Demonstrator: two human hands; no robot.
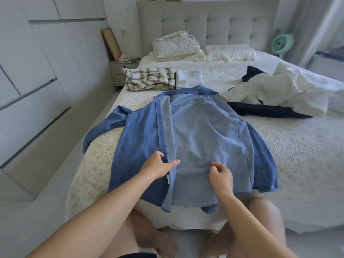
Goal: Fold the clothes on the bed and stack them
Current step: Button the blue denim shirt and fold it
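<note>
Blue shirt (195, 131) flat on bed (279, 146); left hand (158, 167) pinches placket, right hand (220, 176) fingers curled, grip unclear.

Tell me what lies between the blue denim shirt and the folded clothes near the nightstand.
Nothing visible: only bare bedspread separates the blue denim shirt from the folded plaid shirt and folded white garment.

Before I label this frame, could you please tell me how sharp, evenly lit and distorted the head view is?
Head view: soft daylight from the right, no harsh shadows or glare; the blue shirt and both hands, left hand and right hand, are fairly sharp; wide-angle bending curves the wardrobe lines and the bed edges; the fan and far corners look softer.
</note>
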